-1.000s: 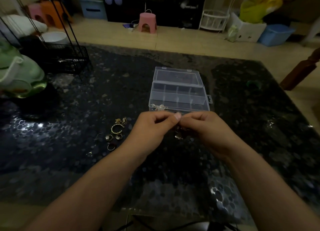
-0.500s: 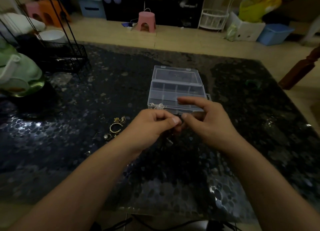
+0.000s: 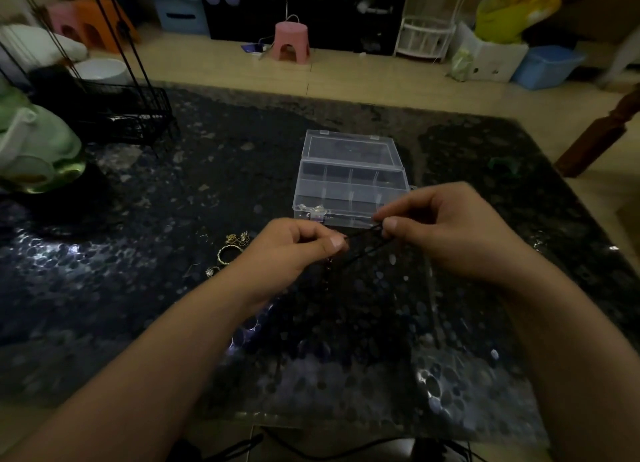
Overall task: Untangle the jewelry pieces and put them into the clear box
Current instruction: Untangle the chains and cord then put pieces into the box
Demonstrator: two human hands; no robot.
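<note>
A clear plastic box (image 3: 349, 184) with several compartments lies open on the dark table, its lid folded back. A silver piece (image 3: 311, 210) rests in its near left compartment. My left hand (image 3: 294, 250) and my right hand (image 3: 446, 229) hover just in front of the box, each pinching one end of a thin dark cord (image 3: 363, 239) stretched between them. A small reddish bead (image 3: 329, 262) dangles under my left fingers. Loose gold rings and a chain (image 3: 232, 246) lie on the table left of my left hand.
A green teapot (image 3: 34, 149) and a black wire rack (image 3: 114, 115) stand at the table's left. A small green ring (image 3: 502, 165) lies at the right. The table's near edge (image 3: 311, 423) has dark cables below it. Stools and bins sit on the floor beyond.
My hands have pulled apart: the right one moved right and up toward the box's near corner, drawing the dark cord taut between the two pinches.
</note>
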